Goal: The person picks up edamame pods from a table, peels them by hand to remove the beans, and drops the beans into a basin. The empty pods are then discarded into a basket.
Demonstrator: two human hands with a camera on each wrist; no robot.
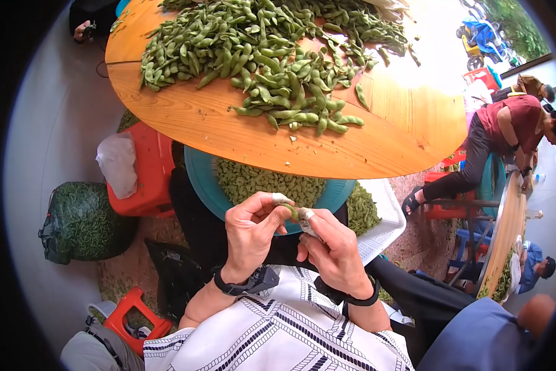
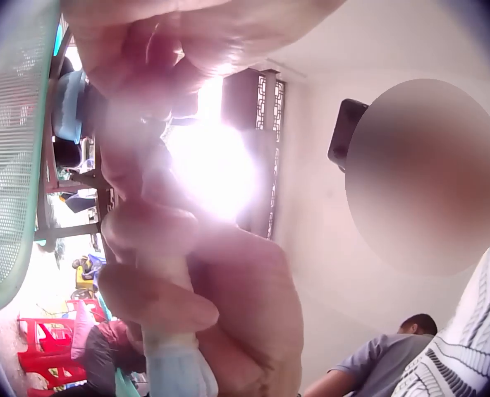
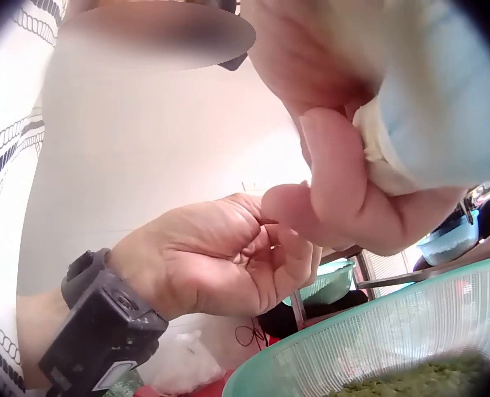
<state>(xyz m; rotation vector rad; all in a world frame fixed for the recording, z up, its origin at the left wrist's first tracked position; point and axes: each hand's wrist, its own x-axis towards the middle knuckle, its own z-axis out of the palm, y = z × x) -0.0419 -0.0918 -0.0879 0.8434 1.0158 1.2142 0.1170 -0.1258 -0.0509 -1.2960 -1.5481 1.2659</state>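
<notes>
"Where is the green pod [image 1: 292,213]?"

"Between the person's hands, above the near side of the teal basin [image 1: 198,185]. The left hand [image 1: 250,232] pinches one end with thumb and finger; the right hand [image 1: 333,247] grips the other (both have pale wrapping on fingers)."

"And the shelled beans [image 1: 265,183]?"

"In the basin, partly under the wooden table [image 1: 191,114], which bears a heap of pods [image 1: 228,46]."

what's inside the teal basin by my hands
Shelled green beans in the teal basin; the wooden table hides its far part, your left hand and right hand some of the front.
</notes>
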